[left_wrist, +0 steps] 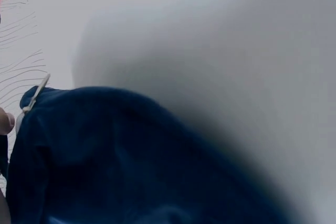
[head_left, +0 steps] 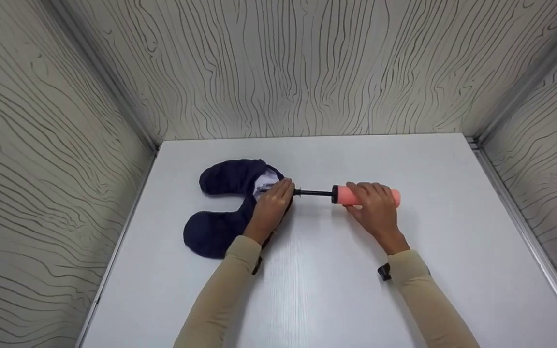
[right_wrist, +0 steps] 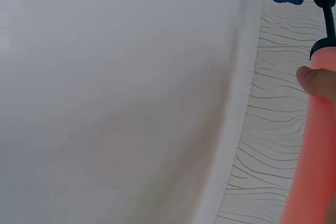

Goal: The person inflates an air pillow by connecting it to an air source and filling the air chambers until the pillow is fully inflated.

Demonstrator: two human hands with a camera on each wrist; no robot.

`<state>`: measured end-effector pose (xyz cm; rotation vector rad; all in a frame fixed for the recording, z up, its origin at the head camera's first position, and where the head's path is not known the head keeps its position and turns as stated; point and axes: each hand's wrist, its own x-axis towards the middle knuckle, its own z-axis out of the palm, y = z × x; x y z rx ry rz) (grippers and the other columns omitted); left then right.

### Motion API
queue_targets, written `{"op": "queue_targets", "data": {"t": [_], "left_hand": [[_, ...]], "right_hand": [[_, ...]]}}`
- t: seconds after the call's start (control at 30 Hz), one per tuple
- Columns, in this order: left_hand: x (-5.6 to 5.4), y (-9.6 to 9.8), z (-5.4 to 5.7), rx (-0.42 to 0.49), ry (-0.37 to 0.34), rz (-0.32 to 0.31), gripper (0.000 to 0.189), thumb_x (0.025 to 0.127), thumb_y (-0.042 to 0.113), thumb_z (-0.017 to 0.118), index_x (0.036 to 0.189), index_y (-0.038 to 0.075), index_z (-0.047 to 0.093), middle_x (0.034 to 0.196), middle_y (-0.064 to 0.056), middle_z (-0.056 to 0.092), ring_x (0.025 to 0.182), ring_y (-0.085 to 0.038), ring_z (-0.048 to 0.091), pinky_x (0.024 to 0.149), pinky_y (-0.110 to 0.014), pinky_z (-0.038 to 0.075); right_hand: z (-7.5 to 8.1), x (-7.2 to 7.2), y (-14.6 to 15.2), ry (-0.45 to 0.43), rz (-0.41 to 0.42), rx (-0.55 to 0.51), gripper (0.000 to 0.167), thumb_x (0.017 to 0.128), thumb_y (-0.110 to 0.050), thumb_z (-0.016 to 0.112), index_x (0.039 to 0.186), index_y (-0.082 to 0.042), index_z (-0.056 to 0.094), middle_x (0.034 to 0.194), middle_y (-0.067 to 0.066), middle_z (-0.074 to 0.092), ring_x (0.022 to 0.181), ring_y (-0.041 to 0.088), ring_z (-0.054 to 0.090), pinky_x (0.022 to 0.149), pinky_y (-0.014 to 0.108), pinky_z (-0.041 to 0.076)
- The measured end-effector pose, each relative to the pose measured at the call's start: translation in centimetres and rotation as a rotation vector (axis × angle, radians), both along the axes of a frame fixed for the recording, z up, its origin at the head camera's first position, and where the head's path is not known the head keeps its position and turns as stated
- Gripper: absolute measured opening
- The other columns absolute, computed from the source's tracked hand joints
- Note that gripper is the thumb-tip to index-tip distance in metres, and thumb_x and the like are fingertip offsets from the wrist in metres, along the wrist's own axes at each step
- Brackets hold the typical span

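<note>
On the white desk (head_left: 327, 299), the navy-blue U-shaped fabric pillow (head_left: 213, 234) lies at the left; its white lining (head_left: 266, 178) shows at the far part. The left hand (head_left: 272, 205) grips around the end of the thin black rod (head_left: 315, 193) there, although its fingertips are partly hidden. The right hand (head_left: 375, 207) is wrapped around the pink cylindrical pump (head_left: 344, 195), to the right. The pillow is probably light and soft; the pump looks stiff, smooth, perhaps slippery, best held around its body.
</note>
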<state>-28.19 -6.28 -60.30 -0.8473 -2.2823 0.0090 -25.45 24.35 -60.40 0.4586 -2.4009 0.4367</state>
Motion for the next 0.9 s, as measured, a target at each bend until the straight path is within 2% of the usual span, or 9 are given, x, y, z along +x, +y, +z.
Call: {"op": "queue_targets", "data": {"t": [0.2,0.43,0.7,0.9], "left_hand": [[0.4,0.1,0.0,-0.030,0.008,0.006,0.040,0.091,-0.004,0.069,0.131,0.002,0.073,0.134,-0.011,0.074,0.127,-0.022,0.071,0.112,-0.030,0.056],[1.1,1.1,0.1,-0.088,-0.039,0.004,0.043,0.093,-0.006,0.065,0.135,0.000,0.070,0.139,-0.012,0.072,0.131,-0.023,0.069,0.116,-0.032,0.053],[0.7,1.3,-0.2,-0.111,0.075,0.007,0.039,0.092,-0.001,0.062,0.130,0.002,0.073,0.133,-0.010,0.076,0.126,-0.021,0.071,0.113,-0.030,0.055],[0.6,1.5,-0.5,-0.082,0.047,0.014,0.040,0.092,-0.003,0.064,0.130,0.002,0.073,0.132,-0.010,0.076,0.126,-0.021,0.072,0.112,-0.029,0.056]], "right_hand": [[-0.4,0.6,-0.3,-0.022,-0.008,-0.008,0.068,0.071,-0.024,0.102,0.133,-0.015,0.074,0.117,0.014,0.079,0.108,0.038,0.072,0.100,0.060,0.059],[-0.5,0.9,-3.7,-0.002,-0.005,0.016,0.066,0.074,-0.024,0.099,0.133,-0.015,0.073,0.114,0.012,0.078,0.105,0.037,0.071,0.095,0.057,0.059],[-0.5,0.3,-6.5,0.034,0.009,0.041,0.063,0.075,-0.024,0.098,0.133,-0.015,0.074,0.112,0.012,0.078,0.102,0.037,0.072,0.093,0.057,0.060],[-0.5,-0.1,-6.4,0.059,0.030,0.068,0.067,0.072,-0.026,0.101,0.132,-0.014,0.074,0.111,0.012,0.078,0.100,0.036,0.072,0.091,0.056,0.060]]}}
